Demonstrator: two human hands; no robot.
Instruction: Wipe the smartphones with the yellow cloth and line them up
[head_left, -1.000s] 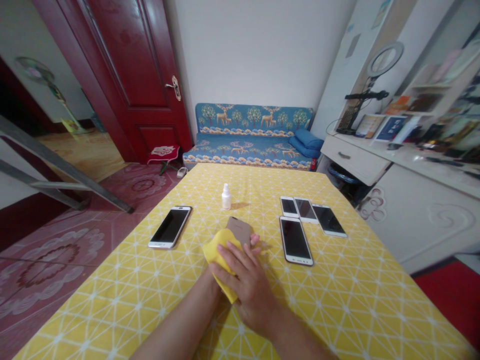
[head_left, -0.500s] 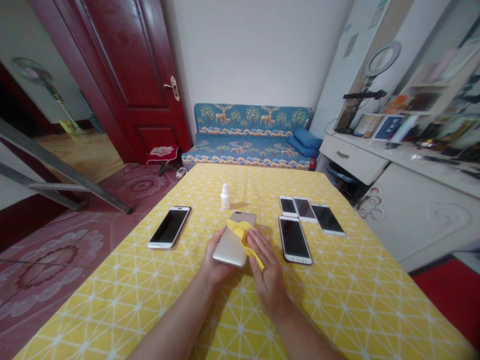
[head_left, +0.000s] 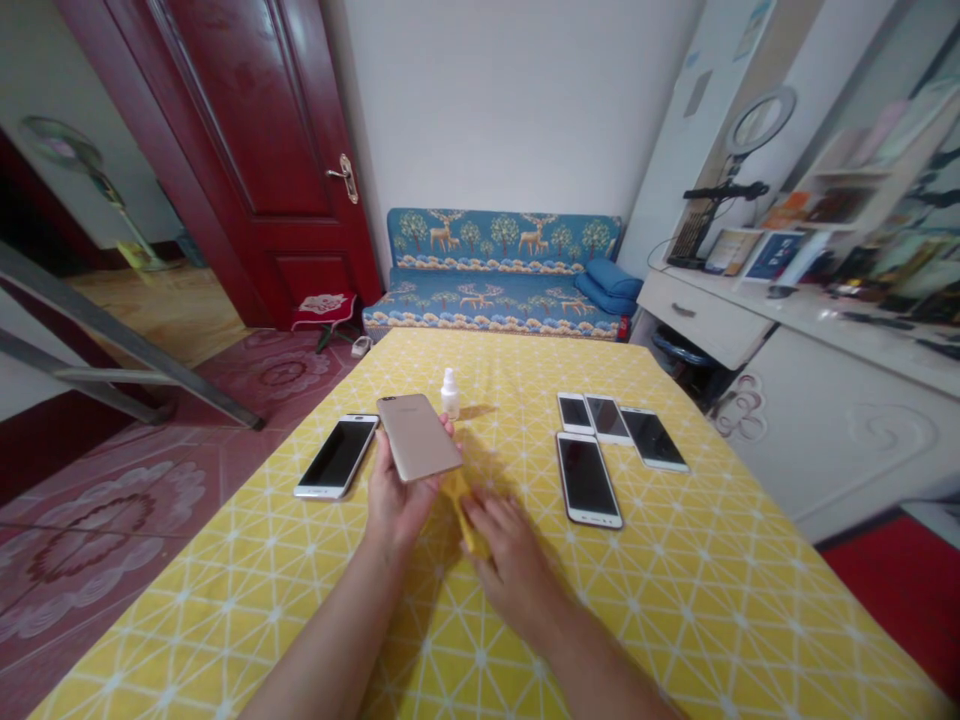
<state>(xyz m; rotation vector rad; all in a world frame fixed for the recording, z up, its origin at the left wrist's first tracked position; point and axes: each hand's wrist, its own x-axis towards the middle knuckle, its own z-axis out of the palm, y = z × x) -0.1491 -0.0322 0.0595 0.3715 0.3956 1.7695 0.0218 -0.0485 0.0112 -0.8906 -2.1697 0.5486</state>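
Observation:
My left hand (head_left: 401, 500) grips a gold smartphone (head_left: 418, 437) with its back facing up, tilted above the table. Its fingers curl round the phone's edges from below. Lower and to the right, my right hand (head_left: 510, 550) pinches a yellow cloth (head_left: 469, 515), which is apart from the phone's back and partly hidden by the fingers. Just behind the gold phone stands a white spray bottle (head_left: 450, 395). A white-framed phone (head_left: 337, 457) lies screen up to the left of my left hand.
Several phones lie screen up on the right, the nearest a larger white one (head_left: 589, 480). A yellow patterned cloth covers the table (head_left: 675, 600). Beyond the table is a blue sofa (head_left: 487, 290); a white dresser (head_left: 810, 400) stands at right and a red stool (head_left: 324, 308) at left.
My left hand has moved the gold phone left and up, turning it so its top points left. My right hand has drawn the yellow cloth off the phone's back, down and slightly left.

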